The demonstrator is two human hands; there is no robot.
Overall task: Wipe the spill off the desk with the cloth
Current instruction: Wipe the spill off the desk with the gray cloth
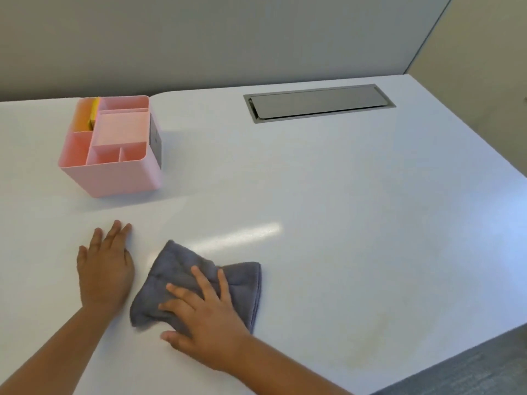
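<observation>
A grey cloth [182, 269], folded and rumpled, lies on the white desk [328, 181] near its front edge. My right hand [205, 323] presses flat on the cloth with fingers spread, covering its near half. My left hand [104, 269] rests palm down on the bare desk just left of the cloth, fingers together, holding nothing. A faint yellowish stain [368, 340] shows on the desk to the right of the cloth. A bright streak of reflected light lies beyond the cloth.
A pink desk organiser [114, 172] with several compartments stands at the back left. A grey metal cable hatch [319, 102] is set flush into the desk at the back. The desk's right edge [456, 360] drops to grey carpet. A grey partition wall stands behind.
</observation>
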